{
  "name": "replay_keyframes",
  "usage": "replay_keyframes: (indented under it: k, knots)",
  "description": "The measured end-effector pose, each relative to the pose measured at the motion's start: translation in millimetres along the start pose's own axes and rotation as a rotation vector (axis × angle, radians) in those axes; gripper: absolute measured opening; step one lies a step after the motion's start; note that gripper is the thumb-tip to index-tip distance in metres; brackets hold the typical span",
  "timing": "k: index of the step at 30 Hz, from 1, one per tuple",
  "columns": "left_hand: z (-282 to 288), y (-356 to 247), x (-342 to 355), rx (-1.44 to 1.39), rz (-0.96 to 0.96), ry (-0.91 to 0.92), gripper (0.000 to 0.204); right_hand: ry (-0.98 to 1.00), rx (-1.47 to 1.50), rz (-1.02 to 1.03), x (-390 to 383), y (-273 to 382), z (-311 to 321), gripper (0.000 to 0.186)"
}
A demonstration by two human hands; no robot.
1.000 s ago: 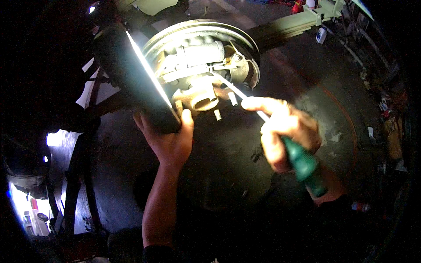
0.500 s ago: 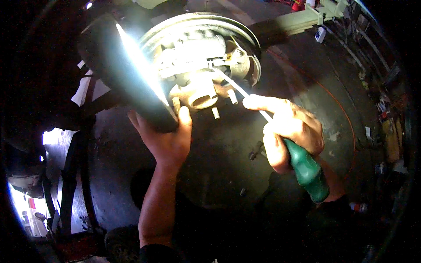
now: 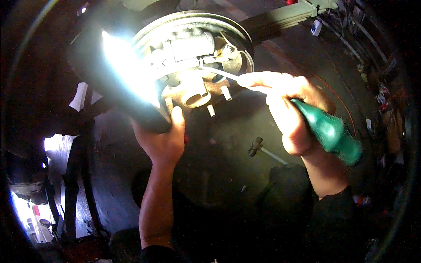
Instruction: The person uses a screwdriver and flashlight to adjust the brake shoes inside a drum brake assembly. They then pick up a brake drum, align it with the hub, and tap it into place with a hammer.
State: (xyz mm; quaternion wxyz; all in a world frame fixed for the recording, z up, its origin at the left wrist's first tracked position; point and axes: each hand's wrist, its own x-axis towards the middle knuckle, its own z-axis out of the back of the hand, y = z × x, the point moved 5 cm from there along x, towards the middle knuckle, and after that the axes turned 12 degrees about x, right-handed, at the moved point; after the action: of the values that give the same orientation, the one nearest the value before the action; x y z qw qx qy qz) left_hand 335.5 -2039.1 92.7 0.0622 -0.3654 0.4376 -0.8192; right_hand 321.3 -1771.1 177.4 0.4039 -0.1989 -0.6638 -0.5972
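My left hand point(image 3: 160, 142) grips a dark work light point(image 3: 129, 70), its bright strip glaring onto a brake assembly: a round backing plate point(image 3: 193, 16), a cylinder point(image 3: 188, 46), and below them a rusty hub point(image 3: 188, 97) with protruding studs point(image 3: 226, 93). My right hand point(image 3: 291, 105) is closed on a screwdriver with a green handle point(image 3: 329, 136); the forefinger lies along its pale shaft, whose tip is among the parts just above the hub. Exactly what the tip touches is unclear in the glare.
A hammer point(image 3: 256, 147) lies on the dark floor point(image 3: 219, 153) below. A metal beam point(image 3: 285, 19) runs rightward behind the plate, near a small white bottle point(image 3: 315, 27). An orange hose point(image 3: 348, 116) and clutter point(image 3: 390, 131) are at right; dark supports point(image 3: 70, 184) stand at lower left.
My right hand has risen and moved right, with the screwdriver now at a flatter angle. The light and brake assembly appear higher and farther left in view; more of the hammer shows.
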Motion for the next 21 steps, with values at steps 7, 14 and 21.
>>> replay_keyframes:
  k: [7, 14, 21]
  knots:
    - [5.2, -17.8, -1.5, -0.027, 0.311, 0.174, 0.052, -0.015, 0.163, -0.047, -10.2, -18.4, 14.9, 0.014]
    - [1.3, -20.9, 2.0, 0.061, -0.048, 0.094, 0.059, -0.121, -0.038, 0.014, -40.6, -18.1, -6.6, 0.012]
    - [28.4, -18.4, -9.1, 0.238, -0.125, 0.118, 0.053, -0.055, -0.059, 0.227, -61.4, -42.7, -37.2, 0.025]
